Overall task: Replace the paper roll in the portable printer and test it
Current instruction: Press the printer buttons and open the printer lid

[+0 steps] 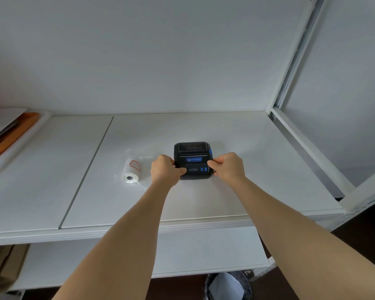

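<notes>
I see a white shelf [204, 131] with a small black printer [193, 158] at its middle, lid down, blue buttons in front. I judge it rigid, light, best held by its sides. My left hand [164, 169] and right hand [227, 167] grip those 2 sides. A bagged paper roll [131, 171] lies just left; likely light, slippery.

Paper roll [131, 170] left of printer [193, 158], on shelf [247, 148]

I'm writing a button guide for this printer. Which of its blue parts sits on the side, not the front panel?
The blue tab on the printer's right edge, behind the right hand; the two small blue buttons face front.
</notes>
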